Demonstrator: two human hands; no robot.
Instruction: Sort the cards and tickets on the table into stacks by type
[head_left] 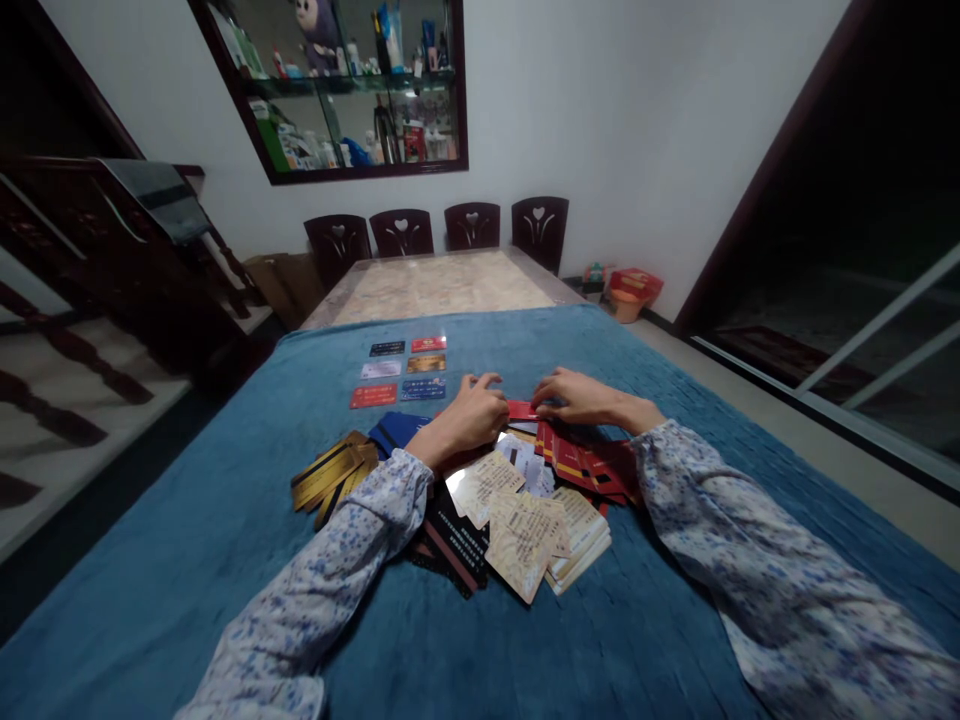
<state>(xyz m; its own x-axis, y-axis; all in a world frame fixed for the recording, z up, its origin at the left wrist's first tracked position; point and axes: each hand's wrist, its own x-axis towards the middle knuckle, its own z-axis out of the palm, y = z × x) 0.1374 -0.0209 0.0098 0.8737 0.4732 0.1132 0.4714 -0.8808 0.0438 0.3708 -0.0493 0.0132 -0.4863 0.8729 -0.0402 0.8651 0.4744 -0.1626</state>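
Over heaped cards [523, 545], the left hand [475, 408] and right hand [576, 396] arch, fingers bent, beside a red card [520, 411], grip unclear.

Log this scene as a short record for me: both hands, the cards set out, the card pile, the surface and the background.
left hand: above the pile, near a red card
right hand: at that card's right end, apparently touching it
cards set out: six cards, three rows of two
pile: overlapping gold cards, blue cards, black cards, cream cards, red cards
surface: blue cloth over the table's near part
background: four dark chairs, wall display case
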